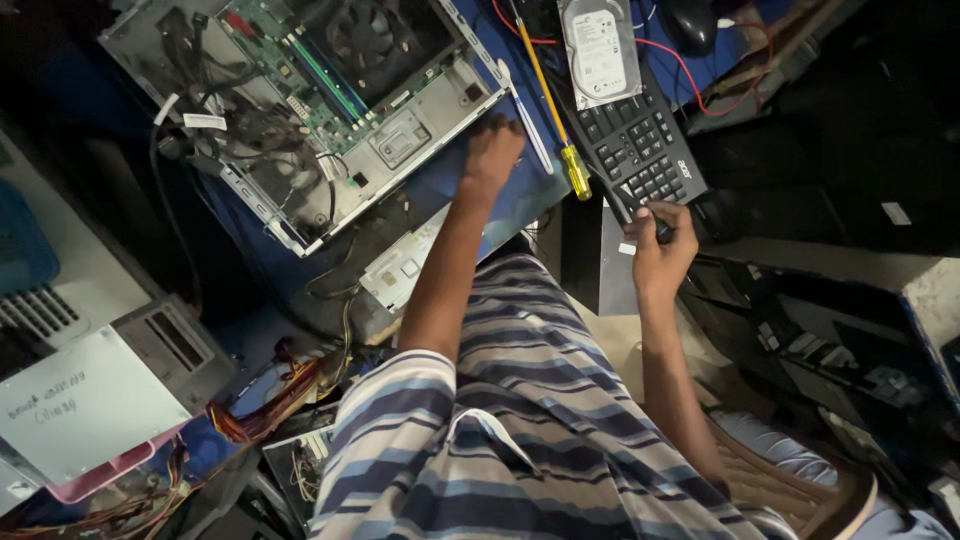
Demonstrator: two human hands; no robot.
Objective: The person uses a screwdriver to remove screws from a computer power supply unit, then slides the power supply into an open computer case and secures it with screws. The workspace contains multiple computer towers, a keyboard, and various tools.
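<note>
Seen from above, over a striped shirt [520,420]. Left hand [493,152] stretched toward eleven o'clock, knuckles up, fingers bent down and resting against the near corner of the open computer case [330,110]; whether anything is pinched beneath them, cannot tell. Case lying tilted on the blue worktop [520,195], side panel off, with a green motherboard [300,60] and a black cooling fan [368,35] exposed, a tangle of dark cables [215,110] at its ten o'clock end. Right hand [660,245] out at one o'clock, fingers curled at the near edge of a black keyboard [640,150], thumb and forefinger closed on something small and dark, too small to identify. Just beside the keyboard, between the two hands, a yellow-handled screwdriver [562,130] pointing toward twelve. Bare hard drive [598,48] lying on the keyboard's far end, red wire [690,75] looping past it. At eight o'clock, a grey power supply [100,390] with orange and yellow wires [275,400] spilling out.
</note>
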